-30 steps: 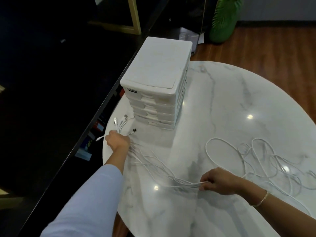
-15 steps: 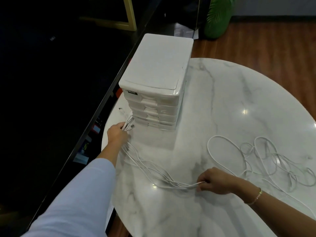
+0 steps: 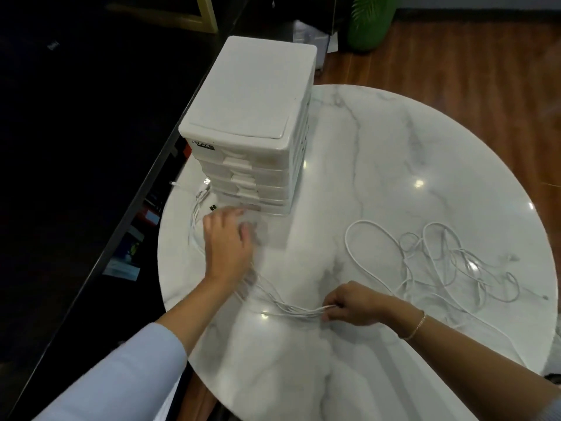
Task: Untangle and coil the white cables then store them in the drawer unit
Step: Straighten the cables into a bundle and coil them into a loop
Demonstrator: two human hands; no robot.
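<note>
**Open room and obstructions on the worktop**

The drawer unit [image 3: 252,123] stands at the far left of the round worktop [image 3: 379,141], blocking that edge. Bare marble lies open to its right and across the far side. Loose cables [image 3: 440,259] sprawl over the right side in tangled loops. A gathered bundle runs across the near middle from the right hand [image 3: 353,303] to plug ends [image 3: 206,185] just beside the drawer fronts, where the left hand [image 3: 229,241] hovers. The near edge below the bundle is bare
</note>
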